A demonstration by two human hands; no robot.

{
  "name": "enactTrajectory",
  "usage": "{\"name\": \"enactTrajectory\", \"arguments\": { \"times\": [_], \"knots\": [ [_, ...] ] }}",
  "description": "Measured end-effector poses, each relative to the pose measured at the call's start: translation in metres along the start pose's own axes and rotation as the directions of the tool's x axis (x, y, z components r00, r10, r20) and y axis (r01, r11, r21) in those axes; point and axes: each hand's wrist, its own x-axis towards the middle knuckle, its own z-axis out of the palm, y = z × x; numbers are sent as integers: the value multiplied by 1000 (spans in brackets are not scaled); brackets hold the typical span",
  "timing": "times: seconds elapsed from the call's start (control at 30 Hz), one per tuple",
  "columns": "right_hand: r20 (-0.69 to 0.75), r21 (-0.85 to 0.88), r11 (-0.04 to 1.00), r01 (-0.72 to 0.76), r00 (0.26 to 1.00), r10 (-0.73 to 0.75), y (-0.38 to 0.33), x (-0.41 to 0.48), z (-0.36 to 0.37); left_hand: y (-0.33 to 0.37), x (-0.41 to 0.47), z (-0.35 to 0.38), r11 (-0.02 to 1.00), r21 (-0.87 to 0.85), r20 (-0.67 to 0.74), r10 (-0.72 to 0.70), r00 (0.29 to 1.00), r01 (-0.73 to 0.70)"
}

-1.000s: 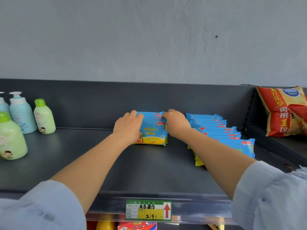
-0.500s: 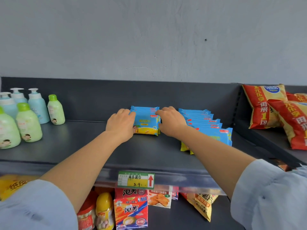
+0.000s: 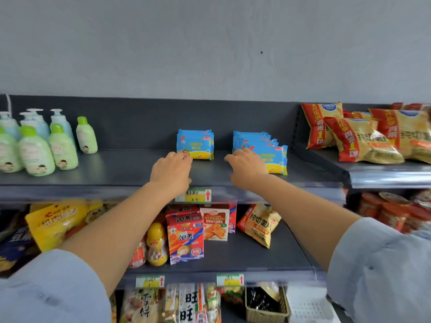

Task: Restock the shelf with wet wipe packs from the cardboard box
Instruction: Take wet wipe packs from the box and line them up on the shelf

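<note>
Left hand [image 3: 171,170] withdrawn, glossy rectangular packs [image 3: 196,145]

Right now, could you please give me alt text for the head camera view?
The left hand and right hand, holding nothing, hover before two rows of blue wet wipe packs on a dark shelf. Green bottles stand left; red-and-gold snack bags lie right.

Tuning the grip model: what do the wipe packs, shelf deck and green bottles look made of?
Wipe packs: thin printed plastic film, glossy, with crimped side edges.
Shelf deck: probably painted metal, dark grey, flat, with a soft satin sheen.
Green bottles: likely plastic, smooth pale body with a brighter green moulded cap.
</note>
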Motion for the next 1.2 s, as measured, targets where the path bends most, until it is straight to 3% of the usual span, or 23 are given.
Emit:
{"name": "enactTrajectory", "arguments": {
  "times": [0.3,0.57,1.2],
  "knots": [
    [86,-65,988,-138,986,143,20,-120,-15,61,-68,-14,988,-122,10,99,995,-97],
    [220,-113,966,-232,942,252,77,-223,10,166,-99,3,950,-215,110,254,961,-227],
    [604,-72,923,-377,721,341,234,-445,164,453,-195,117,837,-457,407,497,766,-301]
  ]
}}
